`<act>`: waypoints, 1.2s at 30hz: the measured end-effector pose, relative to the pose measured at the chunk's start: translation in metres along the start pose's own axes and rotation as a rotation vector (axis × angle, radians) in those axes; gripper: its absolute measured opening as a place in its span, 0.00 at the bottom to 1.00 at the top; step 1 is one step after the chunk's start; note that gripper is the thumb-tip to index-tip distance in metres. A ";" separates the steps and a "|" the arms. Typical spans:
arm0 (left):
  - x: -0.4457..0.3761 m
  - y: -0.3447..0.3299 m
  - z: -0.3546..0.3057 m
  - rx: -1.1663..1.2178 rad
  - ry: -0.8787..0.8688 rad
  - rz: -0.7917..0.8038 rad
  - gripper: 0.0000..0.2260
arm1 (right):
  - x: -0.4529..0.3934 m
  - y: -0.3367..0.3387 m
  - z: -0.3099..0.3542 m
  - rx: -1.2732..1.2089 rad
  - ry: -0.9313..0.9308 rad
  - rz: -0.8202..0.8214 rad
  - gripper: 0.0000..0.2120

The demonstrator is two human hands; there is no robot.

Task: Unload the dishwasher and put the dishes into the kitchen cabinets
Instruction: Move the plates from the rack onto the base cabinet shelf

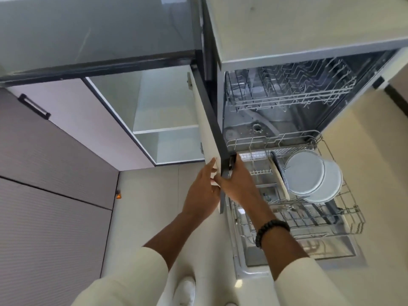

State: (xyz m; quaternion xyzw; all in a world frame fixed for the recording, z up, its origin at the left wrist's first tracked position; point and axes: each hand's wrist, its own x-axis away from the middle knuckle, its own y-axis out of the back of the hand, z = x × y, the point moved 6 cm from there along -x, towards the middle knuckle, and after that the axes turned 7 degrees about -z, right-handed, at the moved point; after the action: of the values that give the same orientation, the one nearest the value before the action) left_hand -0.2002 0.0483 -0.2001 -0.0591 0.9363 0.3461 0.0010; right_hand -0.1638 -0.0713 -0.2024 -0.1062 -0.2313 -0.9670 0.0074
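The open cabinet (pixel 167 102) at centre left shows a white shelf (pixel 165 129) with nothing on it. Its cabinet door (pixel 207 120) swings out edge-on toward me. My left hand (pixel 203 186) presses on the door's white inner face at the lower corner. My right hand (pixel 240 184) wraps the dark outer edge at the same corner. To the right stands the open dishwasher. Its pulled-out lower rack (pixel 344 215) holds two white plates (pixel 304 171) upright, beside a cream plate (pixel 279 177) on edge. I see no dishes in the upper rack (pixel 287 91).
The lowered dishwasher door (pixel 298 252) lies under the rack at right. A closed cabinet front with a black handle (pixel 34 106) is on the left. The countertop (pixel 287 23) runs above the dishwasher. A small orange object (pixel 118 196) lies on the floor. My white shoe (pixel 185 290) is below.
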 end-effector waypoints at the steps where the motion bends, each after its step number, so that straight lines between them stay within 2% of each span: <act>1: 0.000 -0.001 0.002 -0.003 -0.014 0.005 0.27 | 0.000 -0.001 0.000 0.003 0.012 -0.004 0.25; 4: 0.004 0.000 0.010 -0.034 -0.031 0.010 0.23 | 0.002 -0.002 -0.005 0.090 0.024 -0.014 0.27; 7: 0.008 -0.004 0.020 -0.091 -0.042 0.048 0.09 | 0.009 0.005 -0.017 0.304 0.028 0.007 0.41; 9: 0.017 -0.017 0.026 -0.079 -0.014 0.114 0.05 | 0.017 0.017 -0.036 0.333 -0.027 -0.018 0.43; 13: 0.036 -0.081 0.014 0.024 -0.170 0.305 0.09 | 0.026 0.048 -0.100 0.344 -0.115 -0.142 0.40; 18: 0.026 -0.175 0.015 0.081 -0.315 0.386 0.14 | 0.033 0.082 -0.197 0.337 -0.222 -0.345 0.38; 23: -0.022 -0.239 0.015 0.153 -0.293 0.321 0.14 | -0.005 0.098 -0.252 0.371 -0.207 -0.443 0.38; 27: -0.049 -0.284 0.041 0.255 -0.158 0.244 0.12 | -0.045 0.081 -0.278 0.439 -0.129 -0.494 0.37; 31: -0.063 -0.324 0.076 0.304 -0.094 0.284 0.13 | -0.080 0.067 -0.308 0.521 -0.080 -0.574 0.35; 34: -0.068 -0.338 0.091 0.314 -0.089 0.318 0.14 | -0.093 0.061 -0.325 0.577 -0.048 -0.655 0.29; 36: -0.068 -0.341 0.099 0.350 -0.067 0.321 0.13 | -0.099 0.060 -0.333 0.568 -0.036 -0.724 0.21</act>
State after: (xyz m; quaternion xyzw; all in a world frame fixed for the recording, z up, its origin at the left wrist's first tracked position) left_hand -0.0990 -0.1372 -0.4936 0.1033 0.9789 0.1760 -0.0125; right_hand -0.1304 -0.2779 -0.4862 -0.0291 -0.5094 -0.8037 -0.3061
